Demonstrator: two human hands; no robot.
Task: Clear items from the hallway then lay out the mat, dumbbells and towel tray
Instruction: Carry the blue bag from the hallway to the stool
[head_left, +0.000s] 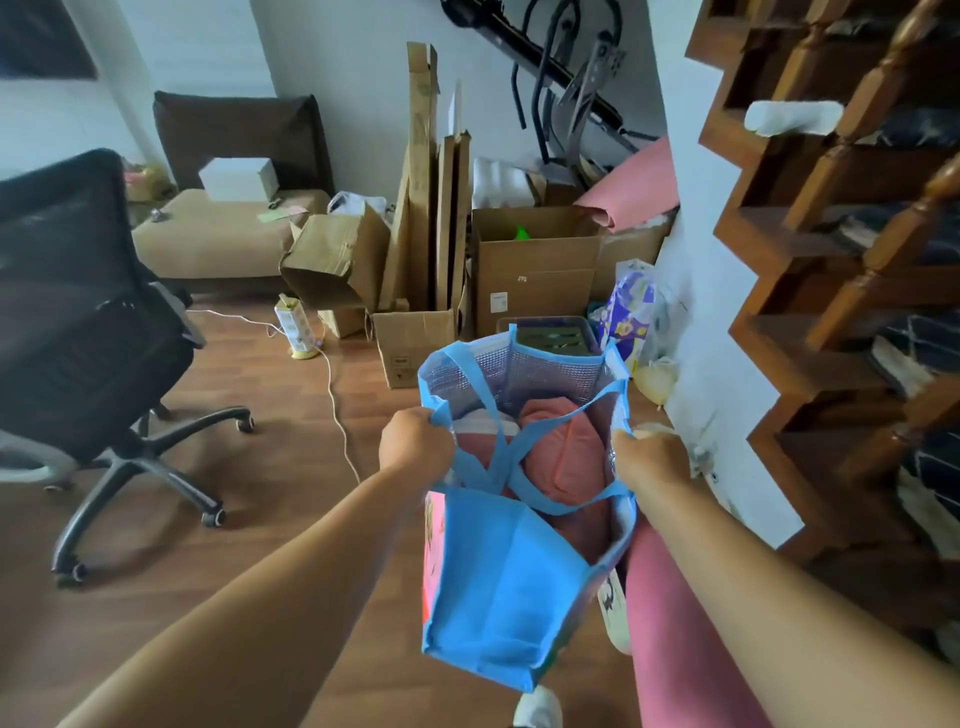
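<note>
Blue bag (498, 582), arms outstretched, left hand (413, 444), right hand (649, 460), each grip closed on opposite rims

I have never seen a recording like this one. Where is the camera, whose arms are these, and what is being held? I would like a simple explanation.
There is no machine. One camera sits on a person's head and looks forward and down, so the two bare arms are that person's own. The left hand and the right hand each grip one side of the rim of an open blue bag, holding it above the wooden floor. Reddish-pink cloth lies inside it. An office chair stands on the left, cardboard boxes along the far wall, and a wooden staircase on the right.
</note>
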